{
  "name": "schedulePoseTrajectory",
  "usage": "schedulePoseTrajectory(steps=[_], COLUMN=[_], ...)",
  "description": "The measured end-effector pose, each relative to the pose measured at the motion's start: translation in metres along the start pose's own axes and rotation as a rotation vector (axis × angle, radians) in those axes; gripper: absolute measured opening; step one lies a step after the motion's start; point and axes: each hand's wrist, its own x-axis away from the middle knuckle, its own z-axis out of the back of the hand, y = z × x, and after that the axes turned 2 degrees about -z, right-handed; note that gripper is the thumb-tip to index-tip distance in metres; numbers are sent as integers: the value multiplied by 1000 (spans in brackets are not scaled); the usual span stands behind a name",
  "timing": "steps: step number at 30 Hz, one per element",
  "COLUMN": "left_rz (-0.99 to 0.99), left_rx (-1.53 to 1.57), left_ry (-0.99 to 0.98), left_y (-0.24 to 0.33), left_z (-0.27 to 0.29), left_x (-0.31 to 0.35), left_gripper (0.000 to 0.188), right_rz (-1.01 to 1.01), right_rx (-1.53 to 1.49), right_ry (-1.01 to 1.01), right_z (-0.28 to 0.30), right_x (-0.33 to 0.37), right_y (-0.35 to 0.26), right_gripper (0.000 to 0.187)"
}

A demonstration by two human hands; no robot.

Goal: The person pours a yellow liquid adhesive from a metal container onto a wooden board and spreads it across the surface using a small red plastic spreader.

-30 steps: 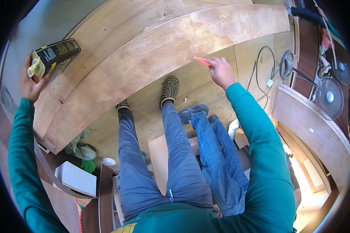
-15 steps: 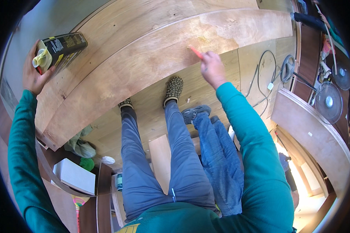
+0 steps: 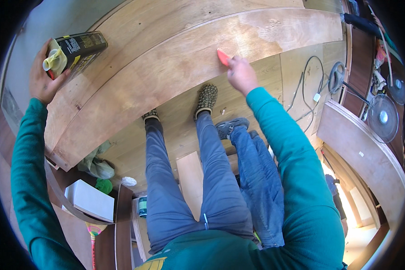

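A black rectangular tin can (image 3: pixel 83 45) with a yellowish spout lies tilted at the upper left. Wrapped round its spout end are the fingers of my left hand (image 3: pixel 45 76). My right hand (image 3: pixel 243 75) grips a flat red-orange spreader (image 3: pixel 222 57), whose blade is at the surface of the long curved plywood board (image 3: pixel 166 67). Whether the blade's edge touches the wood is hard to tell. To the right of the spreader, a glossy wet-looking patch covers part of the board.
Below the board are my feet and another person's legs in blue jeans (image 3: pixel 256 180). At the right are a black cable (image 3: pixel 303 90), a fan (image 3: pixel 382 117) and a curved panel (image 3: pixel 360 144). A white box (image 3: pixel 90 200) and a crumpled cloth (image 3: pixel 96 164) sit lower left.
The spreader has turned, showing its broad face now, and my right hand has shifted slightly left. My view has moved a little; the can stays in my left hand.
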Motion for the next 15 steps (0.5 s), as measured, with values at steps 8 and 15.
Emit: schedulePoseTrajectory(steps=[8, 15], left_rz=[-19, -21], left_rx=[-130, -31], left_ry=[9, 49], left_y=[8, 4], left_z=[-3, -5], left_x=[-7, 0], left_gripper=[93, 95], right_rz=[205, 99], right_rx=[40, 45], right_ry=[-239, 135], right_z=[-39, -4], right_x=[66, 50], right_y=[-56, 12], right_gripper=[27, 37])
